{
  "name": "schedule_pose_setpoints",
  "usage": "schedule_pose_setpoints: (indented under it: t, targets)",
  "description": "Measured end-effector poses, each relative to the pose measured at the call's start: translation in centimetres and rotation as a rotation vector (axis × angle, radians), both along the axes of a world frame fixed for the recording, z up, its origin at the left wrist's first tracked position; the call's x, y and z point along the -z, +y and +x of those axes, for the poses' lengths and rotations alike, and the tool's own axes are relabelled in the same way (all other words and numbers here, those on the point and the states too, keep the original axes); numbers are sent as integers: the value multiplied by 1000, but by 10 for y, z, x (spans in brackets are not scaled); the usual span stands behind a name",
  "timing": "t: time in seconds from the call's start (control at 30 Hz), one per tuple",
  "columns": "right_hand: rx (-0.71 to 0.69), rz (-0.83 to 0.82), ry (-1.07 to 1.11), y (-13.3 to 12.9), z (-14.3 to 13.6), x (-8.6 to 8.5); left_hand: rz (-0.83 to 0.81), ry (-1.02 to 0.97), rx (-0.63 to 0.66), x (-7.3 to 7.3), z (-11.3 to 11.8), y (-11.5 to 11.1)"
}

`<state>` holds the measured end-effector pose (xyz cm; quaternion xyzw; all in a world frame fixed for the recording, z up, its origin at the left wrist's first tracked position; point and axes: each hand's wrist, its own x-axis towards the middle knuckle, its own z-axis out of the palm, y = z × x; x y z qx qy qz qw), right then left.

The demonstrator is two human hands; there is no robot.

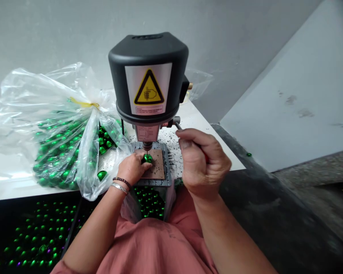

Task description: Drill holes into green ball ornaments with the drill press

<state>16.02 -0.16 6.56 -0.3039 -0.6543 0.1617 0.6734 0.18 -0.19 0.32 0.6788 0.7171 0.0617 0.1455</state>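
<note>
Beneath the black rounded drill press head (148,76), the left hand (132,167) pinches a shiny green ball (148,158) on the brown square board (157,167), while the right hand (204,161), well apart, is closed around the grey metal lever (177,124).

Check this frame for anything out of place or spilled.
Dark shavings lie scattered over the white table beside the drill press, looking uncleared. One green ball sits alone by the wall, away from the bagged ones, as if dropped.
</note>
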Motion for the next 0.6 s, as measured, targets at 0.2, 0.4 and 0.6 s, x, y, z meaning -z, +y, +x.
schedule_pose_setpoints:
  t: [0.2,0.4,0.6]
  targets:
    - [4,57,26,1,-2,8,16,-3,-7,0,0,-2]
    - [-35,105,59,3,-5,27,41,-21,-2,4,-2,-2]
    - [147,3,104,13,-10,-19,60,-43,-45,4,1,-3]
